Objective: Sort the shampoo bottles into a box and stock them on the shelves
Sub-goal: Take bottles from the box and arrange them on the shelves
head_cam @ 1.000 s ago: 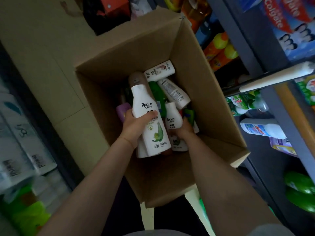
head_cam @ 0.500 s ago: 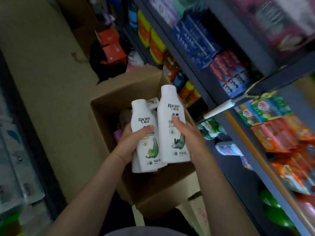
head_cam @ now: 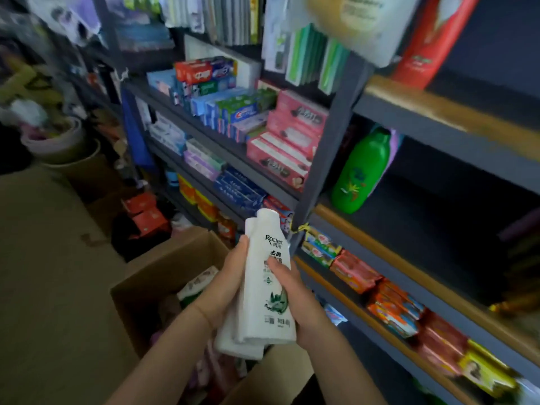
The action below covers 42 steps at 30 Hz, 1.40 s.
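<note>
white shampoo bottles [head_cam: 270,290]: smooth plastic, soft sheen, printed label | cardboard box [head_cam: 152,276]: matt brown card, rough cut edges | shelf frame [head_cam: 336,135]: dark painted metal, matt | right shelf boards [head_cam: 455,112]: worn wood edge | green bottle [head_cam: 361,173]: glossy plastic | toothpaste boxes [head_cam: 289,141]: glossy printed card

Both forearms bare; no sleeves visible; left grip [head_cam: 225,290], right grip [head_cam: 301,305] ungloved
</note>
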Each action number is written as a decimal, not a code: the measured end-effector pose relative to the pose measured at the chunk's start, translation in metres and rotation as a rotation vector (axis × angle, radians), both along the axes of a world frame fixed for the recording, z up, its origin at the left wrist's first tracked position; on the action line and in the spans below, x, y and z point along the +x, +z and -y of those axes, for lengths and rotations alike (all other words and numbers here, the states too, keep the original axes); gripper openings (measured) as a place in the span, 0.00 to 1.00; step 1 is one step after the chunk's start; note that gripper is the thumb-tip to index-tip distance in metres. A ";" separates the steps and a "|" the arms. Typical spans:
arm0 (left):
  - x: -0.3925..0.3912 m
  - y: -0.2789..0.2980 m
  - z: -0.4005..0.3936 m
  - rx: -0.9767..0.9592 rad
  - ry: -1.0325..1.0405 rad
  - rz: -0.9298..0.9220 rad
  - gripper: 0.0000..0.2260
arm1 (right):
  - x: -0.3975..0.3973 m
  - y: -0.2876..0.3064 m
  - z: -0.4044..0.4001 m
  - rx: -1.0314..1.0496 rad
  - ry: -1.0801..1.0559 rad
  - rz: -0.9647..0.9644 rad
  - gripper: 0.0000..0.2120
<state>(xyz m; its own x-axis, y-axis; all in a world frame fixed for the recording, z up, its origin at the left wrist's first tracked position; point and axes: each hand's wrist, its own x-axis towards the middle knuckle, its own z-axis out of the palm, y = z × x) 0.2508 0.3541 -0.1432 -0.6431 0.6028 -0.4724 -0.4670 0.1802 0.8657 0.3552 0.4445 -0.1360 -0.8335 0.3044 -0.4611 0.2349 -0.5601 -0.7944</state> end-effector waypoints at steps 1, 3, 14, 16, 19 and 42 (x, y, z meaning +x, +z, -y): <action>0.008 0.007 -0.010 0.018 -0.006 0.014 0.31 | 0.008 0.003 -0.007 -0.023 -0.031 -0.001 0.28; 0.020 0.009 -0.031 0.030 -0.033 0.045 0.43 | 0.024 0.010 -0.023 -0.068 -0.106 -0.014 0.32; 0.092 0.065 -0.134 0.089 -0.409 -0.117 0.17 | 0.119 0.061 -0.088 -0.067 -0.306 -0.045 0.29; 0.097 0.064 -0.143 0.084 -0.411 -0.178 0.20 | 0.131 0.062 -0.094 -0.006 -0.321 -0.050 0.28; 0.094 0.054 -0.153 0.179 -0.455 0.013 0.07 | 0.139 0.065 -0.102 0.146 -0.343 -0.058 0.28; 0.112 0.081 -0.247 0.544 -0.371 0.392 0.24 | 0.098 0.123 -0.232 1.217 -0.074 0.604 0.47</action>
<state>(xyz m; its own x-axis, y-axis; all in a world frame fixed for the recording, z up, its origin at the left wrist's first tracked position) 0.3631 0.6009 -0.0619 -0.2001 0.9594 -0.1989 -0.7504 -0.0195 0.6607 0.4528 0.6768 -0.0129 -0.5630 0.8117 -0.1554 0.7196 0.3891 -0.5751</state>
